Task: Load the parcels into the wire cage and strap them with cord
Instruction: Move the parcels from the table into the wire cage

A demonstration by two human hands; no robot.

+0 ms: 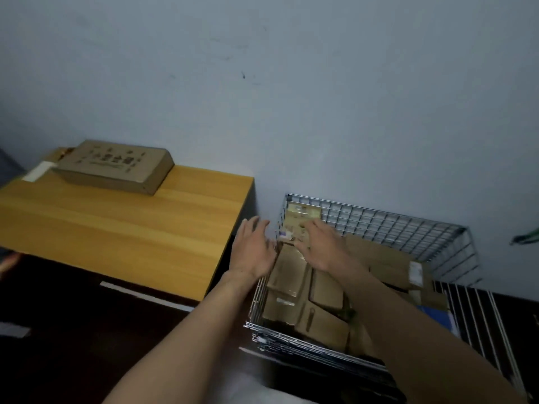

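A wire cage (pixel 388 220) stands on the floor against the wall, right of a wooden table (pixel 122 228). Several brown cardboard parcels (pixel 288 272) fill it. A small parcel (pixel 300 220) stands in the cage's far left corner. My right hand (pixel 320 246) reaches over the cage with straight fingers at that small parcel; whether it touches is unclear. My left hand (pixel 253 249) hovers with spread fingers just outside the cage's left wall, holding nothing. One long flat parcel (pixel 116 167) lies at the table's back. A green cord (pixel 525 237) shows at the right edge.
A white slip (pixel 36 170) lies beside the long parcel on the table. The grey wall (pixel 291 83) runs behind the table and cage. Dark floor (pixel 73 330) lies below the table, with a striped dark surface (pixel 481 310) right of the cage.
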